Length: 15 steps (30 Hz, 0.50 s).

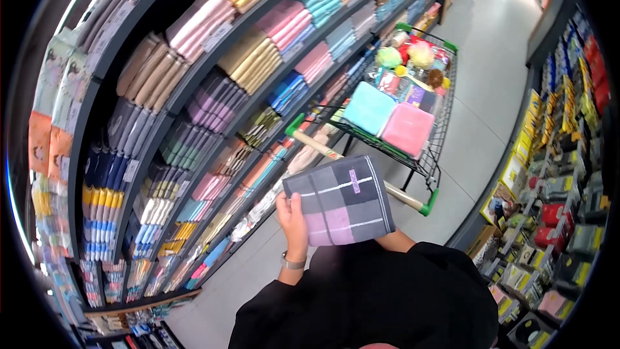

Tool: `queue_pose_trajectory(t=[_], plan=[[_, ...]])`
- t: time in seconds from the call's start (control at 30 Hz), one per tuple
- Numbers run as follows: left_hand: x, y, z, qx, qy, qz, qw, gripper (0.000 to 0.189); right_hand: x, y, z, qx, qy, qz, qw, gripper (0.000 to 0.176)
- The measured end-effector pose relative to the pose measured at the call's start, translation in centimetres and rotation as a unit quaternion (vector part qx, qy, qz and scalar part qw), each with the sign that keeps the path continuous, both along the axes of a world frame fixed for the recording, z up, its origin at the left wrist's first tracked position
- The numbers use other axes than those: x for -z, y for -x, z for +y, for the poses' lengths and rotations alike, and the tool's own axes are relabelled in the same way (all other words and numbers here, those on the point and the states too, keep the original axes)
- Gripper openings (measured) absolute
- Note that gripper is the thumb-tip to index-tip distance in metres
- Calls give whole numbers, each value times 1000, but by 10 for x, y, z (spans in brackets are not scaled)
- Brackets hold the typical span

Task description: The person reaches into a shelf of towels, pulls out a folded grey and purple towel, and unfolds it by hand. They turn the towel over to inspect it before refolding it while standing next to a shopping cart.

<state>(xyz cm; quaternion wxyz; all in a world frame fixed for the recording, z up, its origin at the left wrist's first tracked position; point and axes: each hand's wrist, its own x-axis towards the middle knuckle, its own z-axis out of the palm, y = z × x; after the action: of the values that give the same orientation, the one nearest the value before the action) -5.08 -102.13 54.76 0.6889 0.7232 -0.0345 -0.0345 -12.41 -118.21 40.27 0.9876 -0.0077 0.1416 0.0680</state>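
Observation:
A folded checked towel (336, 200) in greys and light purple, with a small purple label near its far edge, lies across both my hands in front of my chest. My left hand (294, 218) grips its left edge, fingers partly on top, and a watch band (292, 262) circles that wrist. From the right, my right hand (395, 242) reaches under the towel's near corner; only the wrist side shows, and the fingers are hidden beneath the cloth. Just beyond the towel is a shopping cart's handle (405, 196).
The cart's basket holds a turquoise folded item (369, 108), a pink folded item (408, 129) and colourful packaged goods. Tall shelves of folded towels (213, 103) line the left side. Hanging packaged goods (560, 189) fill a rack on the right. Grey floor tiles (481, 100) run between them.

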Motion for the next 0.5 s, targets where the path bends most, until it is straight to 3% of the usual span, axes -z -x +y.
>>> queue_pose_trajectory(t=[0.1, 0.17, 0.27, 0.3, 0.37, 0.43, 0.5], plan=[[16, -9, 18, -34, -76, -24, 996, 21, 2, -23, 13, 1, -13, -24, 1000, 66], [34, -15, 35, -46, -30, -3, 998, 23, -1, -39, 21, -1, -20, -41, 999, 66], [46, -24, 60, 0, 45, 133, 990, 45, -6, -67, 36, 7, -23, -65, 998, 66], [49, -26, 70, -1, 50, 129, 990, 45, -9, -77, 41, 10, -25, -76, 997, 66], [46, -35, 87, 61, 180, 262, 946, 56, -10, -98, 53, 25, -33, -102, 994, 67], [35, -55, 104, 81, 182, 269, 942, 54, -7, -125, 68, 45, -38, -133, 989, 67], [28, -84, 122, 70, 132, 195, 969, 51, -3, -154, 85, 67, -54, -178, 980, 67]])
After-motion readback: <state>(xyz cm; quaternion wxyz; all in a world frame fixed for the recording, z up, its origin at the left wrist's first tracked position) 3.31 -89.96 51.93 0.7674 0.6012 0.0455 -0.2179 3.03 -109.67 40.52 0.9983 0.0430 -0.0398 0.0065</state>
